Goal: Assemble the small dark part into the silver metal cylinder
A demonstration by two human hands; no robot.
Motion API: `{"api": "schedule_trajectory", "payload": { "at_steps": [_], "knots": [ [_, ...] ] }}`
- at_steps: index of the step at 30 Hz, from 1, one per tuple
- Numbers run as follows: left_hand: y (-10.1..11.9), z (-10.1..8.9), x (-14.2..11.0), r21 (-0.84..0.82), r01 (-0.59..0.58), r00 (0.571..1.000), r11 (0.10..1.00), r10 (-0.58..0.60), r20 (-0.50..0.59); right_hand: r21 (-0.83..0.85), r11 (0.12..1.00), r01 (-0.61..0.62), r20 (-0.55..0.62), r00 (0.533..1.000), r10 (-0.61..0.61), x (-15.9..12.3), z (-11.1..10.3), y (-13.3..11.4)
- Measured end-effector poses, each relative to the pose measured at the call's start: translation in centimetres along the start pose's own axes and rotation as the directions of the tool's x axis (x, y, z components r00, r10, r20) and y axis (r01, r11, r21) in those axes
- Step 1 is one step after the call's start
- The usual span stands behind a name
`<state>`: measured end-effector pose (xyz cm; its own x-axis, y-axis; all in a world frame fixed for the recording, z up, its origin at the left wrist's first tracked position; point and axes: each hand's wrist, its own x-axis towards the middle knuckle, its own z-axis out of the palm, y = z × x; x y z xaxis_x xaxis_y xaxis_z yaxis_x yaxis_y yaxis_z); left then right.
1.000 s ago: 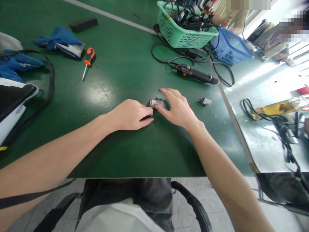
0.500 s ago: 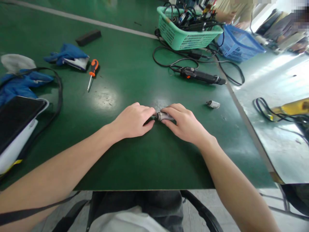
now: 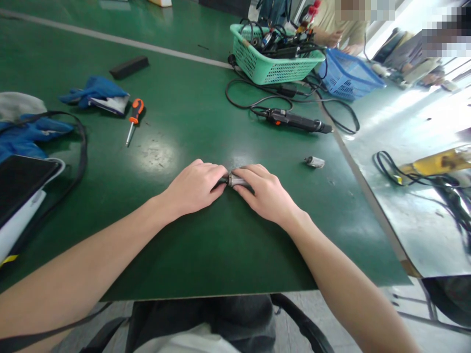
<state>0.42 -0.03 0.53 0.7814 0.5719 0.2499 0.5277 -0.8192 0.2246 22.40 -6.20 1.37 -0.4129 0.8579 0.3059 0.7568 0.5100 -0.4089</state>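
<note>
A small silver metal cylinder [image 3: 236,181], with a darker left end, lies low over the green table in front of me. My right hand [image 3: 268,195] is closed around it, thumb below and fingers above, hiding its right part. On the other side my left hand [image 3: 196,189] is closed in a pinch at the dark end, where a thin dark piece shows between thumb and fingers; its kind is hidden. A second, similar metal cylinder [image 3: 315,162] rests on the table to the right of my right hand.
An orange-and-black screwdriver [image 3: 134,120], blue gloves [image 3: 97,90] and a dark block [image 3: 129,67] lie at left. A black phone [image 3: 25,184] is at the left edge. Beyond my hands lie a corded electric screwdriver [image 3: 298,121], a green basket [image 3: 274,68] and a blue basket [image 3: 348,78].
My right hand has gone from loosely spread beside the metal cylinder to closed around it. My left hand has shifted to the cylinder's dark end, in line with it. The view has moved slightly.
</note>
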Motion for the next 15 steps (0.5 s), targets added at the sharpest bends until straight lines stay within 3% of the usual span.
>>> {"api": "schedule_trajectory", "payload": {
  "at_steps": [15],
  "knots": [
    [0.01, 0.03, 0.23, 0.014, -0.01, 1.0, 1.0, 0.01, 0.019, -0.005, 0.999, -0.054, -0.001, 0.999, 0.054, -0.04, 0.29, -0.6]
  ]
}}
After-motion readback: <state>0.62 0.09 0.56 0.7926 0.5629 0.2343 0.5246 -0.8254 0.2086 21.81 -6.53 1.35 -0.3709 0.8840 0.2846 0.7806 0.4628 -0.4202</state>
